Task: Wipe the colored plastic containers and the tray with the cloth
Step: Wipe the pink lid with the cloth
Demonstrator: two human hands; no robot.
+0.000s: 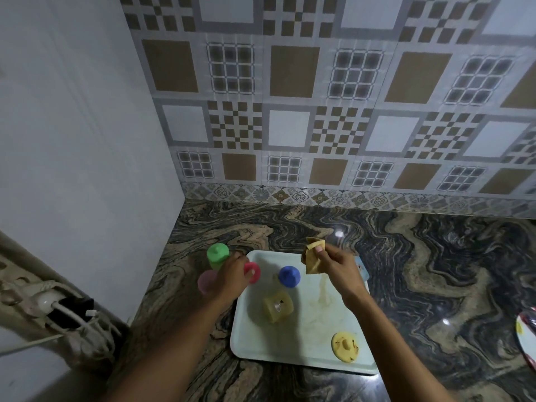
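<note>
The tan cloth (pixel 311 256) hangs pinched in the right hand (pixel 339 268) over the far edge of the tray (pixel 304 352), likely poised for the red container (pixel 253 272) that the left hand (pixel 232 274) grips at the far left corner. A blue container (pixel 289 275), yellow container (pixel 278 306) and yellow lid (pixel 345 343) crowd the tray. A green container (pixel 217 255) and a pink container (pixel 207 281) stand just off it.

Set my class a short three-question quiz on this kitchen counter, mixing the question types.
1. True or false: the right hand holds the cloth.
2. Which stands off the tray? A blue container B green container C yellow container
3. Fill in: the left hand grips the pink container, whose lid is ___.
Key: 1 true; 2 B; 3 red.
</note>
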